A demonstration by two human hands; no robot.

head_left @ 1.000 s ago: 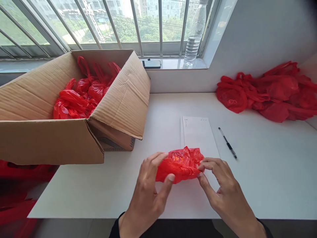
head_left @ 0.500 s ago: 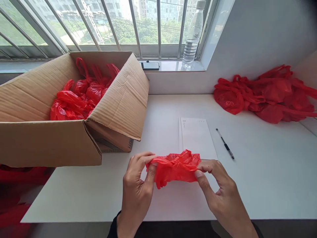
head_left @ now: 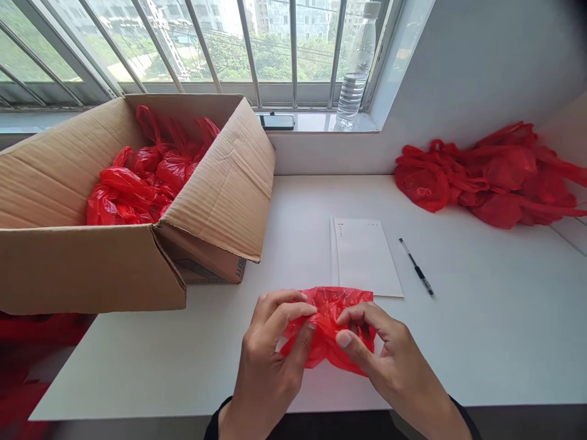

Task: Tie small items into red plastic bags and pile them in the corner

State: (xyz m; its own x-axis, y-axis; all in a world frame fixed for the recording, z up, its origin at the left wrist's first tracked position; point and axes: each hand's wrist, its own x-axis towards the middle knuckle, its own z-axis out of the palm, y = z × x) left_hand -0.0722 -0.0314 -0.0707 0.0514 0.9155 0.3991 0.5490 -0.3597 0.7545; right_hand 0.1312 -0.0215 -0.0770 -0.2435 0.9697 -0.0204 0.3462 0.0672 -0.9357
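A crumpled red plastic bag is between my two hands, above the front part of the white table. My left hand pinches its left side between thumb and fingers. On the bag's upper right part, the thumb and forefinger of my right hand are closed on the thin film. Just behind the bag lies a white notebook, and a black pen rests to the right of it.
On the left stands an open cardboard box with red bags inside. More red bags are heaped at the back right of the table. A water bottle and a phone sit on the windowsill.
My hands have come closer together, and the right one has shifted from the bag's right edge toward its middle. The bag sits slightly lower and hangs more spread out.
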